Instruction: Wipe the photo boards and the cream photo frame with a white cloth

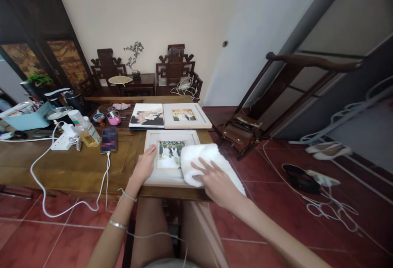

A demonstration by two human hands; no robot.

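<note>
A light-wood picture frame [150, 138] with a wedding photo lies flat at the near edge of the wooden table. My left hand [145, 165] grips its left side, with the fingers on the border. Under my right hand [211, 178] is a folded white towel [199, 153]; the fingers are spread over it and bent into the cloth. The towel covers the right part of the frame and hangs past the table's edge. Just behind lie a second framed photo [201, 116] and a white-edged photo album or print [147, 115], side by side.
To the left are a plugged-in phone [109, 140], a bottle of yellowish liquid [89, 133], a white power strip [64, 139], a pink cup [113, 118] and a blue bin [29, 116]. A charging cable loops off the table's front. A wooden chair [245, 124] stands right, near cords on the floor.
</note>
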